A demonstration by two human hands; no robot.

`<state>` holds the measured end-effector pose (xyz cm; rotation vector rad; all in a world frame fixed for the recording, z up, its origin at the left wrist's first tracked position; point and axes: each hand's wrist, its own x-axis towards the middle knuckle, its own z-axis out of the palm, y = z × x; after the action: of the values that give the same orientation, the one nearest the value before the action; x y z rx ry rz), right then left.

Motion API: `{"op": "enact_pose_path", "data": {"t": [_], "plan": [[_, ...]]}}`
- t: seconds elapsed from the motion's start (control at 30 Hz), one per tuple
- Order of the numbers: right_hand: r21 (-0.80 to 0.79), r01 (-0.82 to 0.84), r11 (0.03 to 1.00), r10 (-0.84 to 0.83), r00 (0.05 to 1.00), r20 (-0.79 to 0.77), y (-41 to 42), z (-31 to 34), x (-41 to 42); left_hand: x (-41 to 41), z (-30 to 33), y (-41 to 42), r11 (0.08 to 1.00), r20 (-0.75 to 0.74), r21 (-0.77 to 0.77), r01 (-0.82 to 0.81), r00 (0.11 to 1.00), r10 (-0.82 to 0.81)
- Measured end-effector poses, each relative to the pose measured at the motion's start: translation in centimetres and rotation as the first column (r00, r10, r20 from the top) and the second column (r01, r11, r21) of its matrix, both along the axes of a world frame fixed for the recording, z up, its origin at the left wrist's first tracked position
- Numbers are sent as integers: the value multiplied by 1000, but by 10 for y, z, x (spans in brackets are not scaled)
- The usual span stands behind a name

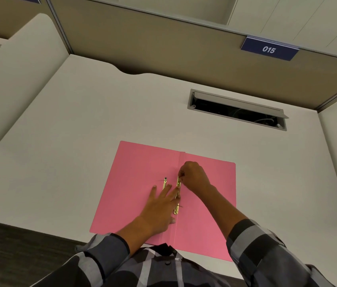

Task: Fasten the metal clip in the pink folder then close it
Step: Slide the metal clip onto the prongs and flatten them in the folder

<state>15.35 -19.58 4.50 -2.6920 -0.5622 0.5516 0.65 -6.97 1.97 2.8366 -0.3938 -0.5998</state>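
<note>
Fingers [181, 176] of our right hand [194, 176] are curled and pinched on the far end of the metal clip [178, 195], the brass strip lying along the folder's centre fold. Our left hand [159, 208] lies flat and open, fingers spread; its fingertips press on the middle of that strip, gripping nothing. Just left of the strip we see a second, shorter brass piece [164, 184], partly under our left fingers. Both hands rest on the pink folder [132, 183], which lies open and flat on the white surface [80, 131], its near edge at the surface's near edge. Far and to the right, we see a cable slot [237, 109] with its lid raised. On the partition beyond hangs a blue tag [269, 49] reading 015.
</note>
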Motion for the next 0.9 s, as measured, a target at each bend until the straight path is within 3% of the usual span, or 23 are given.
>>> {"op": "enact_pose_path", "data": {"t": [0.23,0.37,0.57,0.9], "plan": [[-91,-324,942,327,945,24,1,7,11,0,-4,-1,1000,1,6,6,1000,-6],[-109,-418,902,422,907,13,2,14,17,0,-5,-1,1000,4,11,4,1000,-4],[-54,-459,887,462,886,42,-4,19,23,-1,-5,-1,1000,-13,6,1,1000,-1],[38,-382,923,374,917,140,-18,14,14,-1,-1,-2,1000,-19,21,-1,1000,2]]}}
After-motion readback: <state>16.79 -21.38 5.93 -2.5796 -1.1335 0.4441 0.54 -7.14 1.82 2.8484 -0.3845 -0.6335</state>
